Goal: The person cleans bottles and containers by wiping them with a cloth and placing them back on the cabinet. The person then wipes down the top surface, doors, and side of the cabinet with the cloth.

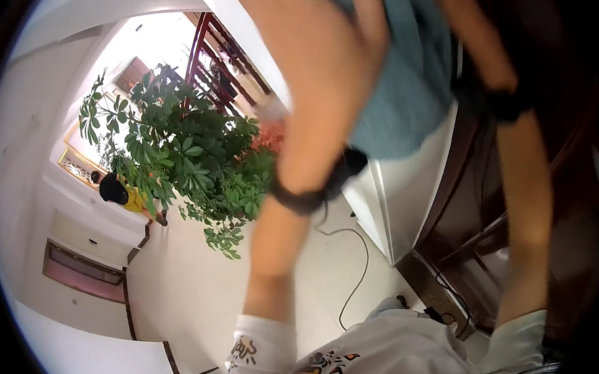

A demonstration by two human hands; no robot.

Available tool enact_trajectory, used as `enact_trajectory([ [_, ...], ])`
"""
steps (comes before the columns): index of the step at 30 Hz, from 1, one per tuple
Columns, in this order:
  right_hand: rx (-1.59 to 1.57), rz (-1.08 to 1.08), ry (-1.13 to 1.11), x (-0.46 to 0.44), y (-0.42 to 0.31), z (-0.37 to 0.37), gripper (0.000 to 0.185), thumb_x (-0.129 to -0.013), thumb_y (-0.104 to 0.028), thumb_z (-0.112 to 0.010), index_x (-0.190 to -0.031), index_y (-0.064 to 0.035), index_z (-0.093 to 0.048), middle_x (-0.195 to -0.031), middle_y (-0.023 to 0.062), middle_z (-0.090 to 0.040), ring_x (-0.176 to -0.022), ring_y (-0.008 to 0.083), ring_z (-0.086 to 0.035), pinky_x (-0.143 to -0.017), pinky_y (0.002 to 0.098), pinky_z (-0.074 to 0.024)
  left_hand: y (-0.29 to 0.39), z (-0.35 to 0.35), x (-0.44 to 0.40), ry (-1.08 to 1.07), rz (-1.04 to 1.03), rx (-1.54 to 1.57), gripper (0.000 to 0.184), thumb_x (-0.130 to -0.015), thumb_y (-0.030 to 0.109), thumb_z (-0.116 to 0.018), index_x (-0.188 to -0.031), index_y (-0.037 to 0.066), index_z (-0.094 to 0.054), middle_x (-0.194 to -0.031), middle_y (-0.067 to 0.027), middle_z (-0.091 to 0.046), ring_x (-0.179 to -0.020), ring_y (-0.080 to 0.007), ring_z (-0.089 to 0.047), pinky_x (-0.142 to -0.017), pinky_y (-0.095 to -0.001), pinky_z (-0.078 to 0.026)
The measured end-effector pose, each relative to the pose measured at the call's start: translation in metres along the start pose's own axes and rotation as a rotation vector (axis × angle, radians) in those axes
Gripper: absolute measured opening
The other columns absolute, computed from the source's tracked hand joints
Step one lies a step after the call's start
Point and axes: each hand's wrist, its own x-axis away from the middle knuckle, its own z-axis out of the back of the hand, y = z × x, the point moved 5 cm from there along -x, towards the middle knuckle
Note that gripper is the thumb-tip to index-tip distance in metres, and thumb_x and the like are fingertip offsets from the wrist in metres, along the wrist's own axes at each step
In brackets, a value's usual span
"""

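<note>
A blue-grey cloth (413, 91) fills the top middle, hanging between my two raised hands, its upper part cut off by the frame. My left hand (326, 60) lies along the cloth's left side, thumb against the fabric; it looks closed on the cloth, though the fingertips run out of view and are blurred. At the cloth's right edge, my right hand (480, 41) is partly cut off at the top and also seems to grip the fabric. Dark bands circle both wrists, and a black wrist strap (302, 197) shows clearly on the left.
A leafy green plant (193, 147) stands left of my left arm. White panelling (407, 199) lies behind the cloth, and dark brown wooden furniture (486, 251) is at the right. A black cable (365, 272) runs across the pale floor. Another person (126, 195) is far left.
</note>
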Motion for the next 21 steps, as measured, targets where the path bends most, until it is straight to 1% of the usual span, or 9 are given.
enact_trajectory([
  [1, -0.008, -0.065, -0.06, 0.031, -0.014, 0.007, 0.039, -0.096, -0.009, -0.047, -0.131, 0.0053, -0.04, -0.135, 0.0264, -0.043, -0.12, 0.0456, -0.046, -0.104, 0.0526, -0.0349, 0.014, 0.001, 0.031, 0.04, 0.106, -0.009, 0.084, -0.088, 0.022, -0.068, -0.146, -0.017, -0.022, -0.129, -0.0359, -0.045, -0.119, -0.0491, -0.045, -0.106, -0.0511, -0.033],
  [3, -0.02, -0.191, -0.172, 0.104, -0.045, 0.022, 0.046, -0.095, -0.006, -0.044, -0.138, 0.0074, -0.034, -0.141, 0.0276, -0.038, -0.123, 0.0466, -0.043, -0.108, 0.0523, -0.0321, 0.039, -0.001, 0.1, -0.012, 0.32, 0.003, 0.089, -0.085, 0.019, -0.073, -0.145, -0.019, -0.02, -0.132, -0.0364, -0.042, -0.122, -0.0471, -0.043, -0.107, -0.051, -0.031],
  [6, -0.039, -0.393, -0.336, 0.219, -0.102, 0.057, 0.057, -0.094, -0.001, -0.039, -0.148, 0.0105, -0.024, -0.151, 0.0293, -0.031, -0.128, 0.048, -0.04, -0.113, 0.0518, -0.0279, 0.081, -0.001, 0.226, -0.171, 0.633, 0.099, 0.091, -0.081, 0.014, -0.077, -0.144, -0.018, -0.02, -0.139, -0.0389, -0.038, -0.128, -0.0498, -0.041, -0.109, -0.0535, -0.031],
  [8, -0.107, -0.596, -0.453, 0.288, -0.154, 0.088, 0.06, -0.093, 0.003, -0.036, -0.15, 0.0131, -0.02, -0.153, 0.0311, -0.028, -0.133, 0.0496, -0.035, -0.116, 0.0524, -0.0243, 0.104, 0.002, 0.291, -0.366, 0.969, 0.299, 0.083, -0.08, 0.013, -0.077, -0.14, -0.016, -0.027, -0.131, -0.0376, -0.043, -0.117, -0.0522, -0.046, -0.101, -0.0547, -0.036],
  [10, -0.144, -0.891, -0.546, 0.386, -0.187, 0.103, 0.063, -0.092, 0.004, -0.039, -0.15, 0.0132, -0.019, -0.153, 0.0337, -0.026, -0.138, 0.0493, -0.03, -0.116, 0.0535, -0.0229, 0.123, 0.006, 0.358, -0.437, 0.947, 0.293, 0.08, -0.079, 0.011, -0.076, -0.138, -0.015, -0.03, -0.127, -0.0378, -0.045, -0.112, -0.0533, -0.046, -0.098, -0.0548, -0.037],
  [13, -0.121, -0.737, -0.714, 0.364, -0.235, 0.133, 0.069, -0.089, 0.003, -0.048, -0.15, 0.0131, -0.018, -0.151, 0.0347, -0.028, -0.138, 0.0505, -0.03, -0.116, 0.0546, -0.0227, 0.14, 0.02, 0.367, -0.513, 0.93, 0.282, 0.078, -0.078, 0.01, -0.074, -0.138, -0.015, -0.03, -0.126, -0.0389, -0.044, -0.111, -0.0552, -0.046, -0.097, -0.056, -0.036],
  [14, -0.137, -0.704, -0.703, 0.353, -0.229, 0.131, 0.071, -0.088, 0.003, -0.051, -0.15, 0.0127, -0.018, -0.15, 0.0349, -0.029, -0.136, 0.0513, -0.032, -0.116, 0.0552, -0.0231, 0.132, 0.017, 0.362, -0.524, 0.907, 0.285, 0.078, -0.078, 0.009, -0.074, -0.138, -0.015, -0.03, -0.126, -0.0394, -0.044, -0.111, -0.0559, -0.045, -0.098, -0.0565, -0.036],
  [15, -0.15, -0.669, -0.683, 0.338, -0.222, 0.13, 0.074, -0.086, 0.003, -0.054, -0.151, 0.0123, -0.018, -0.149, 0.0351, -0.03, -0.134, 0.0522, -0.033, -0.116, 0.0557, -0.0235, 0.13, 0.021, 0.35, -0.508, 0.781, 0.289, 0.091, -0.08, 0.011, -0.074, -0.145, -0.019, -0.018, -0.14, -0.0454, -0.031, -0.128, -0.0611, -0.035, -0.108, -0.0592, -0.03],
  [21, -0.145, -0.419, -0.563, 0.183, -0.174, 0.091, 0.081, -0.08, 0.003, -0.059, -0.152, 0.0085, -0.022, -0.141, 0.0343, -0.039, -0.125, 0.0535, -0.04, -0.112, 0.0583, -0.0267, 0.071, 0.014, 0.211, -0.317, 0.639, 0.265, 0.087, -0.081, 0.009, -0.069, -0.146, -0.019, -0.018, -0.143, -0.045, -0.027, -0.129, -0.0604, -0.033, -0.11, -0.0569, -0.028],
])
